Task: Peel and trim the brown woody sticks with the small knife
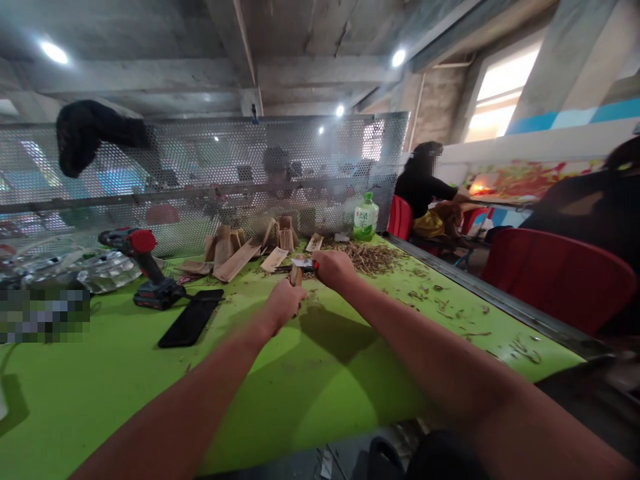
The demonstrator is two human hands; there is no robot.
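Note:
My left hand (284, 303) is closed round a small piece of wood (297, 275) that stands up from its fist above the green table (310, 373). My right hand (333, 265) is closed on a knife with a red and black handle (305, 264), its blade reaching left over the top of the wood piece. Both arms stretch forward over the table. Flat wooden pieces (235, 261) lie and lean just beyond the hands. A heap of wood shavings (373, 257) lies to the right of my right hand.
A red and black cordless drill (145, 267) stands at the left, with a black phone-like slab (191, 317) beside it. A green bottle (366, 218) stands by the perforated metal screen (210, 173). Red chairs (555, 277) and seated people are at the right.

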